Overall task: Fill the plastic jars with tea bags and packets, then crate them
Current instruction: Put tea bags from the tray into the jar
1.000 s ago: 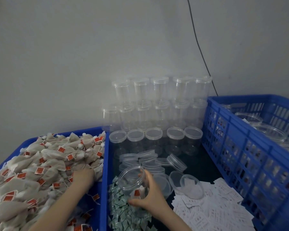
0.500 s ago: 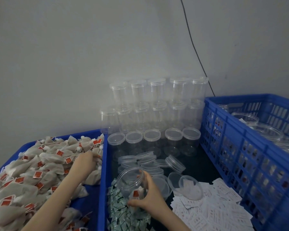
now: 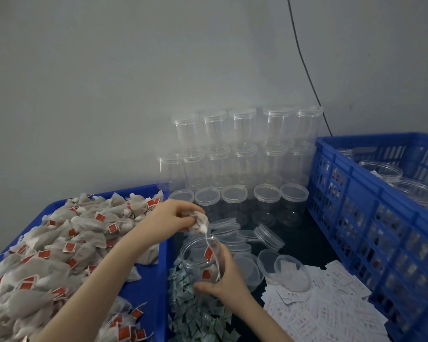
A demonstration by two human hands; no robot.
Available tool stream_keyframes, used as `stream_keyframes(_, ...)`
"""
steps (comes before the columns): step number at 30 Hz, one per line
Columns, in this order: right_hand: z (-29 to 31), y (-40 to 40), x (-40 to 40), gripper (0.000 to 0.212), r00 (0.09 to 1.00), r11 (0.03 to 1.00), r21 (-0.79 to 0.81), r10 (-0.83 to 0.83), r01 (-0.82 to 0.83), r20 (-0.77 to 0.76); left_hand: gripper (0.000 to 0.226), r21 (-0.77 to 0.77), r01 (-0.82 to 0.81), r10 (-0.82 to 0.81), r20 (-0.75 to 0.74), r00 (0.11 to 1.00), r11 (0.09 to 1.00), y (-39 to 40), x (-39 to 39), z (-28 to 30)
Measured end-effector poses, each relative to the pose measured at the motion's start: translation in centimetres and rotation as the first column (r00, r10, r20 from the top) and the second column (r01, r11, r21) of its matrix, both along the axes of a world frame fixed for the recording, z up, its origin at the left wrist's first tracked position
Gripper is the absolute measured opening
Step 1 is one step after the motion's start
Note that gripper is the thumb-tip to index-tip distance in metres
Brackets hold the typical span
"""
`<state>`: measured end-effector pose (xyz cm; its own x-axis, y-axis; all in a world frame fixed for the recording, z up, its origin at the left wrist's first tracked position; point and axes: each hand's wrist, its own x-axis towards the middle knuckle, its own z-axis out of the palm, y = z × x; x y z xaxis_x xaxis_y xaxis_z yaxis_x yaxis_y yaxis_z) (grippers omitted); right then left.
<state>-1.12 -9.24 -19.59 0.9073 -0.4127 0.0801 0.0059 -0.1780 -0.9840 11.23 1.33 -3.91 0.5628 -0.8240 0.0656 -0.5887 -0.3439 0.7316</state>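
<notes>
A plain grey wall [image 3: 109,82] backs the bench, with one black cable [image 3: 304,60] running down it. Against the wall stand clear lidded jars [image 3: 242,149] in three tiers — five visible on top, about six in the middle row, five in front. On the left a blue tray [image 3: 148,287] is heaped with tea bags [image 3: 59,248] bearing red tags, too many to count. The left hand [image 3: 171,222] pinches one tea bag [image 3: 198,222] in curled fingers just above the open jar [image 3: 200,257]; its string and red tag hang into the jar's mouth. The right hand [image 3: 226,277] grips that jar from the side, fingers wrapped round its wall, tilting it toward the left hand. One more red tag shows inside the jar. Beneath it lies a pile of green packets [image 3: 198,317], and to the right a spread of white packets [image 3: 324,309]. Loose clear lids [image 3: 269,236] lie stacked between — their number is unclear. The blue crate [image 3: 371,225] on the right holds at least three jars.
</notes>
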Motion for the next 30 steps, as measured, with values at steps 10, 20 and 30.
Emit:
stream_keyframes(10,0.2,-0.4,-0.3,0.097,0.998,0.999,0.016,-0.030,0.029,0.055,0.033,0.413,0.073,-0.261,0.419,0.870,0.908,-2.6,-1.8,-4.3)
stream_keyframes(20,-0.8,0.1,-0.3,0.103,1.000,1.000,-0.001,-0.024,0.024,0.015,0.032,0.186,0.103,-0.145,0.225,0.964,0.977,0.0,2.3,-3.5)
stream_keyframes(30,-1.7,-0.2,-0.5,0.113,1.000,1.000,0.002,0.023,-0.023,-0.002,0.030,0.461,-0.435,0.311,0.322,0.894,0.773,3.0,10.2,-11.9)
